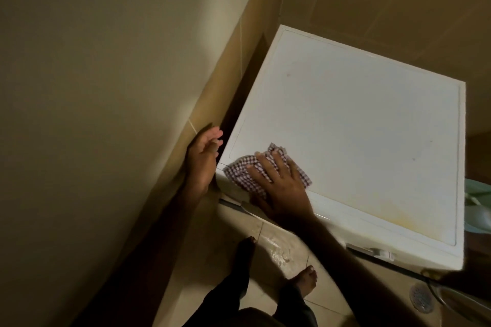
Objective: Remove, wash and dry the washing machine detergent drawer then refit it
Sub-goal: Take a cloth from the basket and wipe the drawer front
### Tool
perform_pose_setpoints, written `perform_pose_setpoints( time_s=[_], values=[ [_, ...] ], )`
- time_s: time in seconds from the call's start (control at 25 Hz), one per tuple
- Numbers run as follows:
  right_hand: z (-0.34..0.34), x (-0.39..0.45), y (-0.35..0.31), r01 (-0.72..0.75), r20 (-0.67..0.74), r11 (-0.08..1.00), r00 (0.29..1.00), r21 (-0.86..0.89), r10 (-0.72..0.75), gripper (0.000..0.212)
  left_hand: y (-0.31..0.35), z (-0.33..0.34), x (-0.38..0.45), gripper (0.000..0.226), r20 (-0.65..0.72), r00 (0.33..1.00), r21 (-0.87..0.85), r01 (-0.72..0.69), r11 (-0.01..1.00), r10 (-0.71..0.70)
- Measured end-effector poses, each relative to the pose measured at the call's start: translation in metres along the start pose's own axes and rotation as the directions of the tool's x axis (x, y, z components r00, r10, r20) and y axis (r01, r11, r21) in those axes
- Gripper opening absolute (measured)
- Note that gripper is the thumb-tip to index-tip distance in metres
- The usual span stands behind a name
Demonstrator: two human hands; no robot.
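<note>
Dim, tiled corner: a white washing machine (358, 125) stands against the walls, its lid bare except at the near-left corner. The right hand (279, 180) lies flat, fingers spread, pressing a checked cloth (240, 171) onto that corner. The left hand (202, 156) sits open, fingers loosely extended and gripping nothing, beside the machine's left edge in the gap next to the wall (106, 87). The detergent drawer cannot be identified; the machine's front falls below the lid edge, so whether it is refitted cannot be told. Bare feet stand on the floor (212, 260), where a wet, shiny patch (276, 249) lies just between them.

Risks, as judged: a slip on the wet tile while leaning forward; the left fingers catching in the narrow gap; the cloth sliding off the near edge.
</note>
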State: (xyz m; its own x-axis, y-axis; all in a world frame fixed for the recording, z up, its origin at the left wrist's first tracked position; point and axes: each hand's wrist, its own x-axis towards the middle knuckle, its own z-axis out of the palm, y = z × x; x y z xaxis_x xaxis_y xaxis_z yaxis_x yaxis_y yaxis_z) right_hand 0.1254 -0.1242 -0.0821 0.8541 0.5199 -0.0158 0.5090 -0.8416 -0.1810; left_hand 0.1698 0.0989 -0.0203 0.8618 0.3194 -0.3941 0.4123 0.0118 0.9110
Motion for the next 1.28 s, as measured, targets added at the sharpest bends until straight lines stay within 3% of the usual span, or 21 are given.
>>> perform_pose_setpoints(
  time_s=[0.08,0.24,0.32,0.44,0.56,0.6,0.8,0.88,1.04,1.2,1.28],
  values=[
    [-0.008,-0.002,0.031,-0.059,-0.009,0.998,0.998,0.002,0.059,0.069,-0.001,-0.004,-0.002,0.037,0.019,1.0,0.0,0.01,1.0,-0.01],
    [-0.033,0.077,0.074,-0.34,-0.069,0.94,0.937,0.035,0.341,0.069,-0.009,-0.006,-0.005,0.037,0.018,1.0,0.031,0.0,1.0,-0.001],
    [-0.04,0.125,0.068,-0.356,-0.043,0.932,0.932,0.067,0.359,0.069,-0.01,-0.006,-0.006,0.039,0.017,1.0,0.022,0.022,1.0,-0.023],
    [-0.032,0.158,0.031,-0.21,0.006,0.975,0.978,0.067,0.21,0.068,-0.007,-0.006,-0.005,0.044,0.029,0.995,-0.096,0.093,0.991,-0.091],
    [-0.02,0.139,-0.024,0.037,0.027,0.997,0.999,0.064,-0.038,0.064,-0.008,-0.008,-0.001,0.049,0.049,0.983,-0.307,0.181,0.934,-0.175],
    [-0.015,0.128,-0.039,0.096,0.035,0.993,0.995,0.063,-0.098,0.065,-0.008,-0.009,-0.003,0.049,0.036,0.981,-0.308,0.19,0.932,-0.188],
    [-0.011,0.106,-0.056,0.255,0.081,0.967,0.963,0.022,-0.256,0.071,-0.034,-0.008,-0.031,0.037,-0.088,0.994,0.127,0.078,0.989,-0.067],
    [-0.016,0.114,-0.059,0.28,0.1,0.96,0.956,-0.014,-0.277,0.064,-0.042,-0.008,-0.036,0.036,-0.099,0.994,0.16,0.071,0.985,-0.056],
    [-0.012,0.119,-0.085,0.246,0.136,0.964,0.963,-0.099,-0.232,0.05,-0.034,-0.016,-0.03,0.044,-0.162,0.962,0.157,0.246,0.957,-0.22],
    [0.0,0.095,-0.066,0.442,0.068,0.888,0.897,-0.126,-0.437,0.066,-0.036,-0.015,-0.032,0.049,-0.111,0.974,0.125,0.209,0.97,-0.196],
    [-0.001,0.085,-0.051,0.456,0.057,0.876,0.89,-0.159,-0.453,0.076,-0.038,-0.016,-0.036,0.05,-0.092,0.978,0.098,0.196,0.976,-0.187]
  ],
)
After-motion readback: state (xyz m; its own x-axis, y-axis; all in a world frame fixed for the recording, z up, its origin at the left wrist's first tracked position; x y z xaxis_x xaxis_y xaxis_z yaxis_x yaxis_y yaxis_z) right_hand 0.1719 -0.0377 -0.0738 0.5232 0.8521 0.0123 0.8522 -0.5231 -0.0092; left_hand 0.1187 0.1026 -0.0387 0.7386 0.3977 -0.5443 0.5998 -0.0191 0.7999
